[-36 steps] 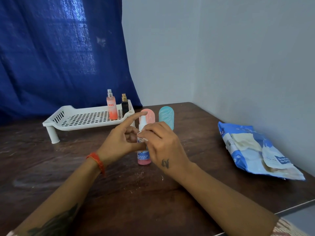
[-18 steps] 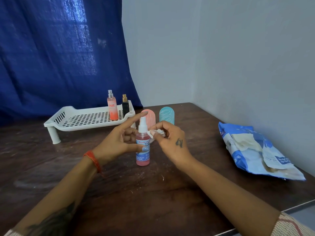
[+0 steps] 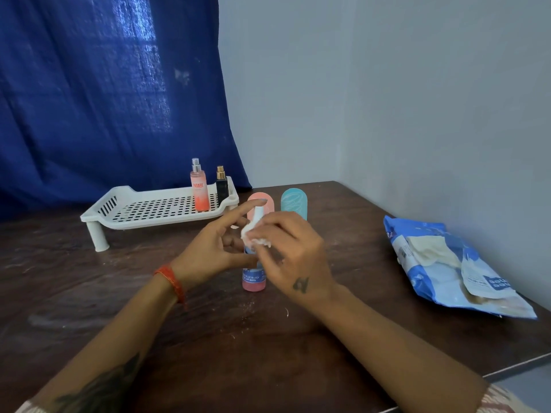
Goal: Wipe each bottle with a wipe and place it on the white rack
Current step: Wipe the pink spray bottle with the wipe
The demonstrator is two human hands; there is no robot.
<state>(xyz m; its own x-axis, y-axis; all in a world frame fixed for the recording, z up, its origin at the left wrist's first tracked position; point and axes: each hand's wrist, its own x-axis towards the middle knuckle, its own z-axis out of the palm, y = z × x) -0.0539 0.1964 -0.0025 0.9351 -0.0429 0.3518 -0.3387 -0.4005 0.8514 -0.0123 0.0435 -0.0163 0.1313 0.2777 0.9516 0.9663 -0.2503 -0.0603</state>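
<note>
Right hand [image 3: 295,257] is closed around a crumpled white wipe [image 3: 253,238], which is pressed against the neck of the pink spray bottle [image 3: 254,281]. Left hand [image 3: 214,251] steadies that bottle at mid-body: thumb and curled fingers are wrapped on it while the index finger is stretched out past the white cap. The bottle is stood upright on the dark wooden table [image 3: 268,353], near its middle and well apart from the white rack [image 3: 143,217].

For this step to be done well, the bottle is best kept planted on the table and turned little by little by the left hand, so that every side is met by the wipe. The nozzle and the shoulder probably need the most care, since grime tends to collect there. A downward pass over the label to the base should follow.

On the rack, a peach spray bottle [image 3: 199,189] and a small black bottle [image 3: 221,186] are already set at its right end. Beyond the hands, a pink capsule-shaped bottle [image 3: 267,201] and a teal capsule-shaped bottle [image 3: 294,203] are left on the table. The blue wipe pack [image 3: 447,269] is laid near the wall on the right.
</note>
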